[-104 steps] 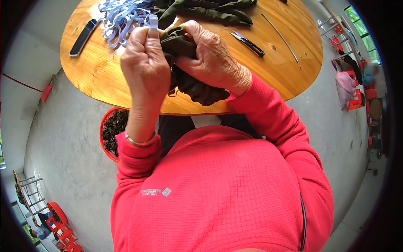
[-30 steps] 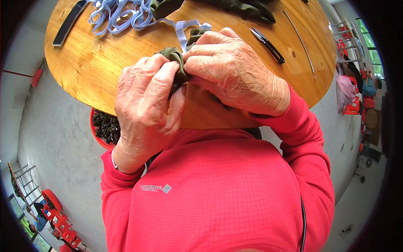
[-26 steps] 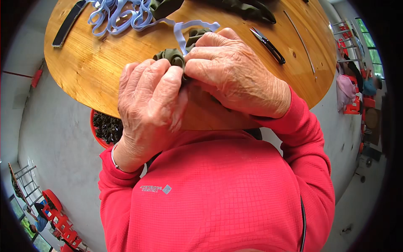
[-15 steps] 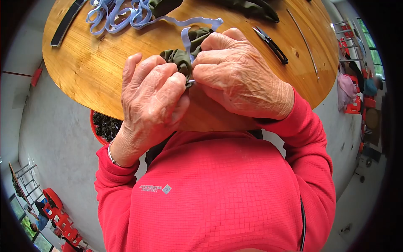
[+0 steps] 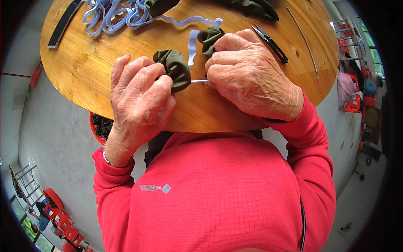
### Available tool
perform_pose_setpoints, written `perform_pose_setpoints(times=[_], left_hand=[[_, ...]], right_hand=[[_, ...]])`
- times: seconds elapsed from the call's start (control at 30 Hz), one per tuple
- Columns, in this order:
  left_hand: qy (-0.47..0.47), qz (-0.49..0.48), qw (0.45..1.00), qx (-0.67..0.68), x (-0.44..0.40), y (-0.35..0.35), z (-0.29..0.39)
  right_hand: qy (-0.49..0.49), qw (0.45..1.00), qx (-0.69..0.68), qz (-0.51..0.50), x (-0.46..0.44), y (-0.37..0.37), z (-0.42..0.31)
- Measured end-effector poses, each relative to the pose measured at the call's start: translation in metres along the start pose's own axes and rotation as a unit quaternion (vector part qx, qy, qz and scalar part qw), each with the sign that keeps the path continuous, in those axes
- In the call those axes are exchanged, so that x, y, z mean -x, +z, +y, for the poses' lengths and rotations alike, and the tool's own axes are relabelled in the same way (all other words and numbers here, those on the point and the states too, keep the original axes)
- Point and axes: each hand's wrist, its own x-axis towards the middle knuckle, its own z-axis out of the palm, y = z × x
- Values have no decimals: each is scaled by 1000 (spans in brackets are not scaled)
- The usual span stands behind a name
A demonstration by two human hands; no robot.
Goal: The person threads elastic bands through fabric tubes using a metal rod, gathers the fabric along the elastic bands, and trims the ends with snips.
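My left hand (image 5: 142, 94) is closed on a gathered bunch of olive-green fabric (image 5: 174, 69). Pinched in my right hand (image 5: 252, 73) is another gathered piece of green fabric (image 5: 210, 40); whether both belong to one tube I cannot tell. A thin, taut white strand (image 5: 198, 81) runs between the fabric at my left fingers and my right fingertips. Just above it, a short end of light-blue elastic band (image 5: 192, 48) shows between the two bunches. The fingertips of both hands are partly hidden.
On the round wooden table (image 5: 84, 71) lie a heap of blue elastic (image 5: 111, 17), more green fabric (image 5: 247, 7), black thread snips (image 5: 273, 45), a thin metal rod (image 5: 303, 38) and a black strip (image 5: 63, 26). A red tub (image 5: 93, 128) of dark scraps stands below the table's edge.
My hands have moved apart, left hand leftward and right hand rightward. The two fabric bunches have separated, and a longer stretch of the white strand shows between them.
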Motion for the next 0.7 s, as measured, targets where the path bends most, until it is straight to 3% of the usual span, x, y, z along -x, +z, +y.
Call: perform_pose_setpoints(times=[0.7], left_hand=[[-2,18,999,26,11,-6,-19]], right_hand=[[18,998,24,-62,16,-15,8]])
